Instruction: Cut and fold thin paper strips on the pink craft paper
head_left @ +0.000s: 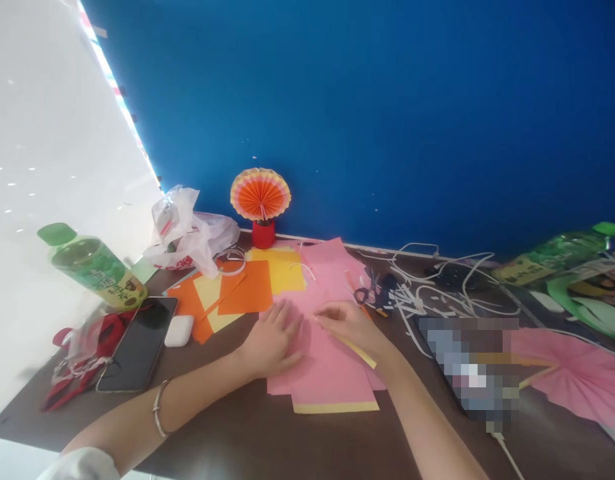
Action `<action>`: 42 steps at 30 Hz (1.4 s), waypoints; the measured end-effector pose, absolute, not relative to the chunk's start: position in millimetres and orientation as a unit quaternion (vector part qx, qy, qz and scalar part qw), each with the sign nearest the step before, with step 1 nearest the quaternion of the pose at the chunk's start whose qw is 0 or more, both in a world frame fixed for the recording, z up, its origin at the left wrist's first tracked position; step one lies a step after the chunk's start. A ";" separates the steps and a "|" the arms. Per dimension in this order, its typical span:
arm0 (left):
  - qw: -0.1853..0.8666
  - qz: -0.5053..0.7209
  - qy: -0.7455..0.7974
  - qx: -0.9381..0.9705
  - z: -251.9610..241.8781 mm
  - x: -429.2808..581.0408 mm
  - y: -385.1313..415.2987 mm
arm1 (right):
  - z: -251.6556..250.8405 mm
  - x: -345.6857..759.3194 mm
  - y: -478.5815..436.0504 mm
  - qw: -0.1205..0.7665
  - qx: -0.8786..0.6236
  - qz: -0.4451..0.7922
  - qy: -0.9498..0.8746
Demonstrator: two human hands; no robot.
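Observation:
My left hand (273, 339) lies flat on a pink paper sheet (332, 383), fingers stretched out. That sheet has a narrow yellow band along its near edge, and more pink paper (335, 260) spreads beneath and behind it. Thumb and fingers of my right hand (350, 327) are pinched together just above the pink paper. A thin yellow paper strip (362, 355) runs out from under this hand toward the wrist, in line with the pinch; the pinched end is mostly hidden.
Left: orange paper (245, 287), yellow paper (286, 270), an earbud case (179, 331), a phone (137, 347), a leaning green bottle (97, 267). Behind: a plastic bag (187, 230), a folded paper fan (261, 193). Right: scissors (370, 290), white cables (452, 293), a pink fan (577, 373).

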State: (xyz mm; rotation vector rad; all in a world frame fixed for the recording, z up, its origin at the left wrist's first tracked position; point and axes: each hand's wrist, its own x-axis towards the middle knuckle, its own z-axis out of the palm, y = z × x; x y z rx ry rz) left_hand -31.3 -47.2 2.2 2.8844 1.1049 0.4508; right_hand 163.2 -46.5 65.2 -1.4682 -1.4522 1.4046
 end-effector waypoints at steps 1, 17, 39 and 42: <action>0.009 0.141 0.365 0.920 1.9 -33.8 -47.3 | 67.2 160.4 -40.9 0.308 -0.557 0.526 -0.564; 0.007 0.150 0.396 0.906 -5.3 -37.5 -62.4 | 39.9 118.9 43.1 0.090 -0.552 0.456 -0.692; 0.004 0.125 0.415 0.901 -3.3 -35.9 -66.1 | 36.4 109.6 62.3 0.003 -0.550 0.477 -0.686; 0.012 0.116 0.415 0.902 -3.3 -36.2 -66.4 | 36.8 108.8 62.0 -0.003 -0.558 0.467 -0.687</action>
